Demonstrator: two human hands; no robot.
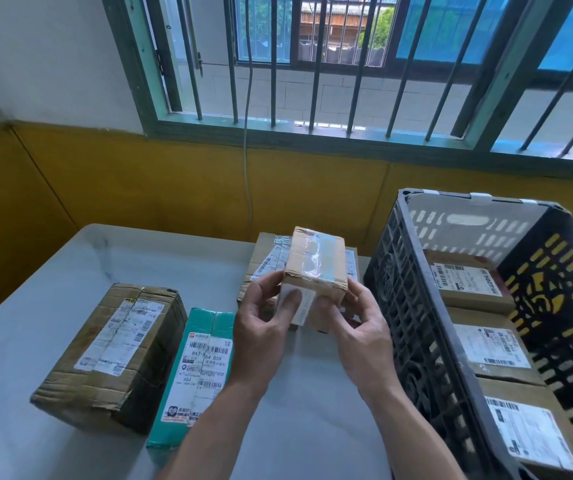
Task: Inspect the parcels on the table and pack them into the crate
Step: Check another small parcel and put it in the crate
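Observation:
Above the middle of the table (pixel 35 341) I hold up a small taped cardboard parcel (pixel 316 268). My left hand (pixel 264 327) grips its near left end, thumb on a white label. My right hand (pixel 361 327) grips its near right end. On the table lie a crumpled brown box (pixel 115 351) at the left, a teal parcel (pixel 198 372) beside it, and a flat cardboard parcel (pixel 264 265) behind my hands. The black plastic crate (pixel 413 317) stands at the right with three labelled cardboard boxes (pixel 493 344) inside.
The table stands against a yellow and white wall (pixel 139 188) under a barred window (pixel 347 64). A thin cable (pixel 246 150) hangs down the wall behind the table. The crate's far wall rises well above the parcels.

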